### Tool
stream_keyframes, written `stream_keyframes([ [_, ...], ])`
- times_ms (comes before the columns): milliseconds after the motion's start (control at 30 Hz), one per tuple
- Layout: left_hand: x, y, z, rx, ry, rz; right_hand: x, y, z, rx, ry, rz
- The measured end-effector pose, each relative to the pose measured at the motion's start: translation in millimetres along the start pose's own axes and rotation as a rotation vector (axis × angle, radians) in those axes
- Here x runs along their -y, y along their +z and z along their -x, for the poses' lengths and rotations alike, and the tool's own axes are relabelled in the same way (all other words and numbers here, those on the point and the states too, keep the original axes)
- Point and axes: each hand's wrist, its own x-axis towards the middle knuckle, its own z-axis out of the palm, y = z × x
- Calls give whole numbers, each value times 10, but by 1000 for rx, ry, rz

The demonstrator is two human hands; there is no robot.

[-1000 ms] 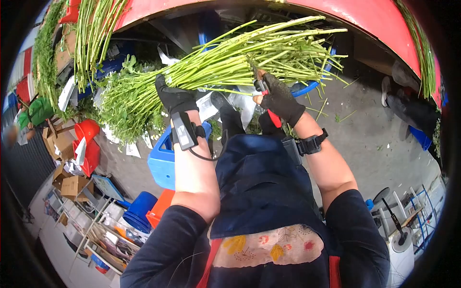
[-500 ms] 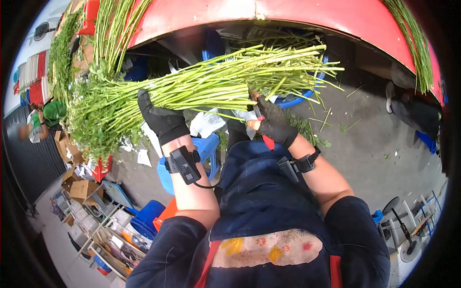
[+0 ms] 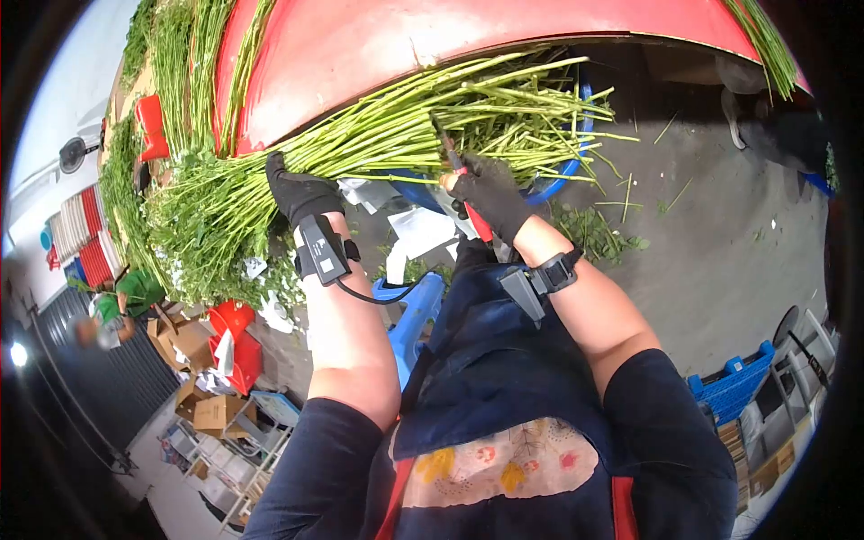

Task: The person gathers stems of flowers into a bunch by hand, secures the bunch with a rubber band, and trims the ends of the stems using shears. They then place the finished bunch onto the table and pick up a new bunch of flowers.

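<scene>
A large bunch of green stems [image 3: 360,135] lies across the view, its leafy tops to the left and bare ends to the right. My left hand [image 3: 301,191], in a black glove, is closed round the bunch's lower side near the leaves. In my right hand [image 3: 493,196], also gloved with bare fingertips, are red-handled pruning shears [image 3: 475,221]. Their dark blades reach up to the stems, right of the middle; whether they touch a stem is unclear. Beneath the right ends is a blue tub [image 3: 585,135] with stem pieces in it.
Beyond the bunch stands a red table [image 3: 486,22] with more stems [image 3: 180,76] on its left. A blue stool [image 3: 416,324] is below my left hand. Leaves [image 3: 589,236] litter the floor. A person in green [image 3: 135,292] is at far left, near cardboard boxes [image 3: 216,414].
The camera view has shifted and turned. My right hand and the shears have moved a little left, the blades now up against the stems. My left hand still holds the bunch.
</scene>
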Motion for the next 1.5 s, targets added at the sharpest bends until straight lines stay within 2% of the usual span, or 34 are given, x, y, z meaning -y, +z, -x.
stream_keyframes([
  [67,3,-2,-106,-54,38,-41,-147,33,-128,4,20,31],
  [100,-6,-11,-131,-26,28,-59,-47,46,-78,-30,-27,54],
  [200,-22,-45,-222,-25,3,-58,-170,4,-37,14,13,142],
  [233,-27,-59,-245,-41,-3,-45,-311,16,9,7,3,-35],
  [333,-40,-107,-286,-26,-36,-63,-515,29,-27,103,164,-167],
  [467,-76,-175,-306,-36,-88,-127,-234,16,-297,169,10,15],
  [500,-92,-172,-296,-33,-107,-149,-271,110,-411,91,-135,-5],
  [533,-94,-170,-280,-30,-125,-169,-315,96,-441,132,-170,-180],
  [600,-87,-186,-283,-7,-120,-198,-358,77,-480,158,-54,-115],
  [667,-55,-210,-328,31,-73,-214,-493,117,-455,137,-95,-87],
  [700,-69,21,-114,-34,-88,-171,-507,133,-409,125,-115,-73],
  [833,-75,-27,-152,-16,-136,-122,-406,204,-156,27,-37,-211],
  [933,-71,52,-150,-52,-176,-176,-466,184,-149,47,96,-317],
  [967,-65,-27,-231,-20,-207,-140,-492,156,-153,30,54,-139],
  [1067,-63,-182,-371,16,-185,-205,-670,115,-181,40,25,-37],
  [1167,-80,-160,-367,34,-190,-186,-598,28,-151,95,28,-109],
  [1300,-115,-118,-295,74,-185,-297,-479,-28,-399,131,-76,25],
  [1400,-155,-44,-241,-22,-238,-317,-460,-30,-543,174,-226,-38],
  [1433,-145,-2,-220,-56,-207,-331,-455,-37,-556,146,-254,59],
  [1500,-107,63,-194,-125,-148,-358,-536,-3,-572,169,-183,-51],
])
